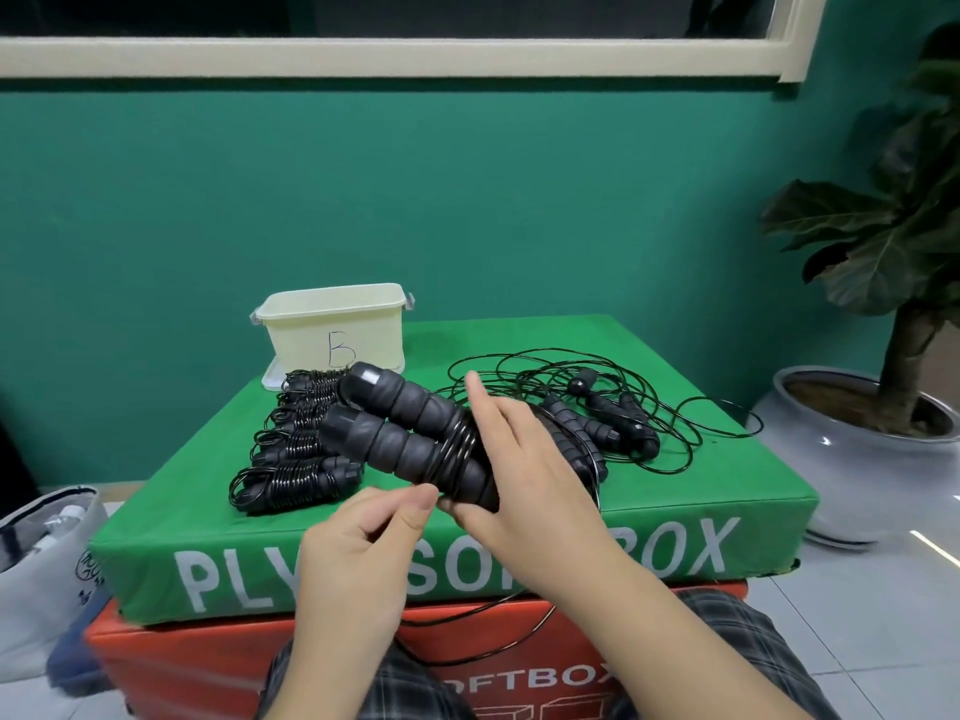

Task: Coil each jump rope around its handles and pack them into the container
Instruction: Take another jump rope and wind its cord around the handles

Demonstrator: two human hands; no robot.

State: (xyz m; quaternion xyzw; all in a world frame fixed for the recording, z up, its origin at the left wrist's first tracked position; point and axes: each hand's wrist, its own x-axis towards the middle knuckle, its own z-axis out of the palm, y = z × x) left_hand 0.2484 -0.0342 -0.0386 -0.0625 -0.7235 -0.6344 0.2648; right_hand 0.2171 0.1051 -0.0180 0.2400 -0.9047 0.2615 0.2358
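Your right hand (524, 459) grips a pair of black jump-rope handles (405, 433) held side by side above the green soft box (675, 491). Your left hand (358, 543) pinches their thin cord. The cream container (337, 324) stands behind coiled ropes (296, 449).

A teal wall (467, 200) runs behind, topped by a cream window frame (395, 57) (the glass above is dark). A potted plant (893, 241) in a pale glazed pot (852, 459) stands right on the grey tiled floor (857, 641).
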